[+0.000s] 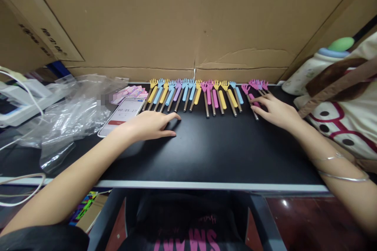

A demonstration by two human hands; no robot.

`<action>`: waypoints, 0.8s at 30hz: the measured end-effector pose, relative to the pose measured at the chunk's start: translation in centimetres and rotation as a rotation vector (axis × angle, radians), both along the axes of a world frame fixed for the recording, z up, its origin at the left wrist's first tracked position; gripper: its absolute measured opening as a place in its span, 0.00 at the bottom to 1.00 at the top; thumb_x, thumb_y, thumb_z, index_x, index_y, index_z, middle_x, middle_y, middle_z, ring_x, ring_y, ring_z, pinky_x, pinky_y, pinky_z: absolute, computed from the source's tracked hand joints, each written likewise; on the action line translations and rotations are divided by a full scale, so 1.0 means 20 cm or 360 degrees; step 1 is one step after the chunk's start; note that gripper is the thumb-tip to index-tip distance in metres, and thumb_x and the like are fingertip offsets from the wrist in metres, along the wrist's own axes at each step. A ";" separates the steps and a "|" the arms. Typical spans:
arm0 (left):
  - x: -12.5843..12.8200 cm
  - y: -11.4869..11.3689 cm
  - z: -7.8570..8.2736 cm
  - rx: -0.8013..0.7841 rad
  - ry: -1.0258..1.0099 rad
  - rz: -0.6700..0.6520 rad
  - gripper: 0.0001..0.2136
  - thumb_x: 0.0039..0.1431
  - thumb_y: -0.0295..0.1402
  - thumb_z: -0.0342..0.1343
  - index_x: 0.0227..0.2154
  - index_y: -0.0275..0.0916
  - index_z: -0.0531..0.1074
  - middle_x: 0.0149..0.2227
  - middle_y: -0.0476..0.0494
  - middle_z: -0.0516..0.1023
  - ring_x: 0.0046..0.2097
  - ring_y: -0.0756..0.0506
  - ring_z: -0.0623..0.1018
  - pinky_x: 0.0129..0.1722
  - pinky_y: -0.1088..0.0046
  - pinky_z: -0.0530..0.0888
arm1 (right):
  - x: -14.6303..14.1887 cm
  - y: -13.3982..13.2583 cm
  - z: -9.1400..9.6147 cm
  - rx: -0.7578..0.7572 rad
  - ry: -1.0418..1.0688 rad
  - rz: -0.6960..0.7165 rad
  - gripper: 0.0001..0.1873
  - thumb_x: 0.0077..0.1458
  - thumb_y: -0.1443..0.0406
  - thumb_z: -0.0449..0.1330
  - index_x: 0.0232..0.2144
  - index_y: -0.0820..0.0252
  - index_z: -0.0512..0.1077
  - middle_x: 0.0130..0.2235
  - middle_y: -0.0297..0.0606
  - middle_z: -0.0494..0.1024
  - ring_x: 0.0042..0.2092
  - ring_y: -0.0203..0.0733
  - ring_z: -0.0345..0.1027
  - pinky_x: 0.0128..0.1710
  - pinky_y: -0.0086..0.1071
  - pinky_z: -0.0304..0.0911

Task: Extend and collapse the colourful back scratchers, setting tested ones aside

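Observation:
A row of several small back scratchers [206, 94] with yellow, blue, purple and pink claw heads and metal shafts lies along the far edge of the black table [206, 149]. My left hand [150, 124] rests palm down on the table just in front of the row's left part, fingers loosely stretched, holding nothing. My right hand [273, 110] lies at the row's right end, its fingers touching a pink back scratcher [250, 100] there.
A phone [122, 114] showing a timer lies left of my left hand. Crumpled clear plastic bags [70, 113] and white cables sit further left. Cardboard [188, 23] walls the back. A cream bag [344, 117] and a bottle stand at the right.

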State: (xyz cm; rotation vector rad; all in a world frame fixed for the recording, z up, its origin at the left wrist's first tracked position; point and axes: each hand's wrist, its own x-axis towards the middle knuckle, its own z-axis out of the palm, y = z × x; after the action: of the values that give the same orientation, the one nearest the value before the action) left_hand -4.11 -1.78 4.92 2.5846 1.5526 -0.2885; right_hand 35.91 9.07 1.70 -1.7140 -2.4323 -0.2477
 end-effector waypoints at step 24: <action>0.00 0.00 0.00 0.0090 0.0030 -0.0039 0.22 0.62 0.48 0.47 0.55 0.44 0.62 0.28 0.48 0.76 0.31 0.44 0.77 0.27 0.75 0.61 | -0.05 -0.04 0.06 -0.0271 -0.0029 -0.0302 0.21 0.53 0.49 0.51 0.43 0.55 0.64 0.38 0.43 0.78 0.38 0.52 0.71 0.31 0.39 0.59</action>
State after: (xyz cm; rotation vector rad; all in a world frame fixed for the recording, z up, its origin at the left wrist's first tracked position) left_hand -4.09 -1.84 4.85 2.6527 1.5587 -0.2762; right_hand 34.91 8.31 2.83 -2.0260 -2.3645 -0.0801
